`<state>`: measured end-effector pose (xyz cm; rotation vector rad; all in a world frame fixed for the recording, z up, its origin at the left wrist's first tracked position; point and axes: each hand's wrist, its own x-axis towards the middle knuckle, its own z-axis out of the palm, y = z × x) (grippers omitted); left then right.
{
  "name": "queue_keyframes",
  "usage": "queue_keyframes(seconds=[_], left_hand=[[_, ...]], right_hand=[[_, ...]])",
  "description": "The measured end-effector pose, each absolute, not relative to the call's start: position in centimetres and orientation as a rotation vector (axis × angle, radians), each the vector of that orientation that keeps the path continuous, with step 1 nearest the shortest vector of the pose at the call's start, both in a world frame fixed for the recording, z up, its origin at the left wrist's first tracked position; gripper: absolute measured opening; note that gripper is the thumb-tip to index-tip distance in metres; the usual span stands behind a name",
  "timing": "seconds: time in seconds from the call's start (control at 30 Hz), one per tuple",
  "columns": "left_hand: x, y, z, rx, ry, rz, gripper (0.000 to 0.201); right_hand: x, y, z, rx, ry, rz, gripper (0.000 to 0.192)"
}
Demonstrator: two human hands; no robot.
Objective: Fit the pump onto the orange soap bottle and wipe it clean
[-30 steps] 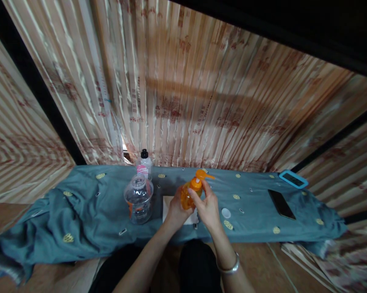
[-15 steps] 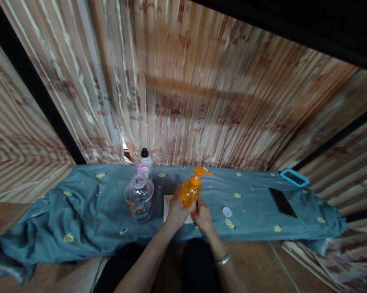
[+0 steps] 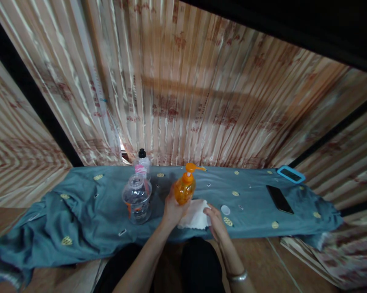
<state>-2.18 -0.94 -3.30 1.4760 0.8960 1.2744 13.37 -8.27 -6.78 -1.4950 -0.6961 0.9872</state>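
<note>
My left hand (image 3: 173,209) is wrapped round an orange see-through pump bottle (image 3: 184,189), which stands nearly upright with its spout to the right. Between thumb and fingers, my right hand (image 3: 215,219) pinches the right edge of a white cloth (image 3: 196,215) with a scalloped border. The cloth is spread below and to the right of the bottle; its left part is hidden by my left hand. Just right of my right hand lies a small white round disc (image 3: 225,210). A clear, wide plastic bottle (image 3: 137,201) stands left of my left hand.
Behind the clear bottle stands a bottle with black cap and pink label (image 3: 142,166). A dark phone (image 3: 279,199) and a blue-framed device (image 3: 291,174) lie at the right. A blue-green patterned cloth (image 3: 92,211) covers the table, with a curtain (image 3: 177,101) behind.
The pump bottle has shifted slightly left and stands straighter. My right hand has moved right, away from the bottle, and the white cloth now shows spread out in its fingers.
</note>
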Motion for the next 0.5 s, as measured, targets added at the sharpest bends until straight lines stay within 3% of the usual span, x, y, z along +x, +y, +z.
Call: queue_keyframes(seconds=[0.23, 0.4, 0.5], left_hand=[[-1.6, -1.0, -3.7, 1.454, 0.886, 1.242, 0.06], [-1.6, -1.0, -3.8, 1.421, 0.85, 1.229, 0.065], [-1.6, -1.0, -3.9, 1.4, 0.809, 1.269, 0.064]], right_hand=[[12.9, -8.8, 0.5, -1.2, -0.347, 0.994, 0.026], [9.1, -7.5, 2.6, -1.131, -0.642, 0.911, 0.048], [7.5, -6.7, 2.2, -1.203, -0.931, 0.781, 0.048]])
